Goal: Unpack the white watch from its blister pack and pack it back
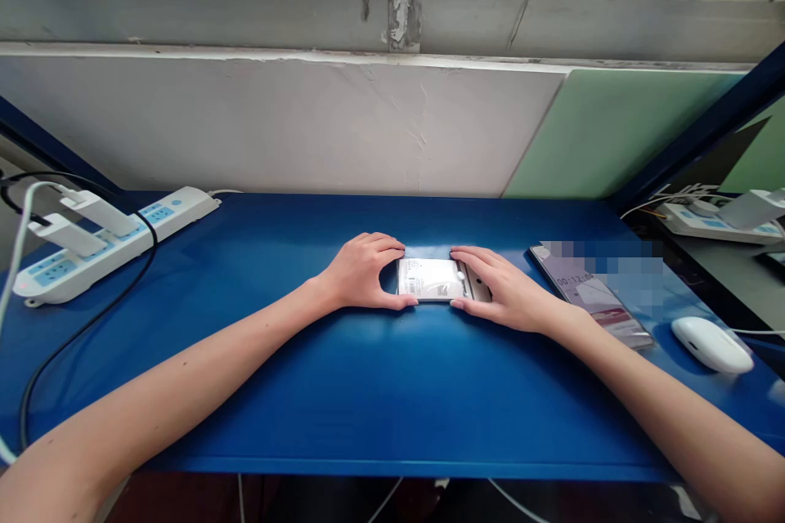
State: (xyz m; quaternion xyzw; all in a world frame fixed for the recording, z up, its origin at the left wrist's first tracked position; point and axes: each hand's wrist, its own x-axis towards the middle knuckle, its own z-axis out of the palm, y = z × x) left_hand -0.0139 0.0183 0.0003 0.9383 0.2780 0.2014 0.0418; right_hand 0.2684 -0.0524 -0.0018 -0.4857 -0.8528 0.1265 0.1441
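Note:
A small flat packet with a white printed label [429, 278] lies on the blue table [368, 392], its right part grey with dark marks. My left hand [371, 271] grips its left end, thumb at the near edge and fingers at the far edge. Around the right end, my right hand [500, 286] holds it the same way, partly covering the grey part. Both wrists rest low over the tabletop.
On the left stands a white power strip [123, 245] with plugged-in chargers and a black cable [91, 327]. To the right lie a phone [592, 294] showing a timer and a white rounded device [711, 345]. A wall rises behind.

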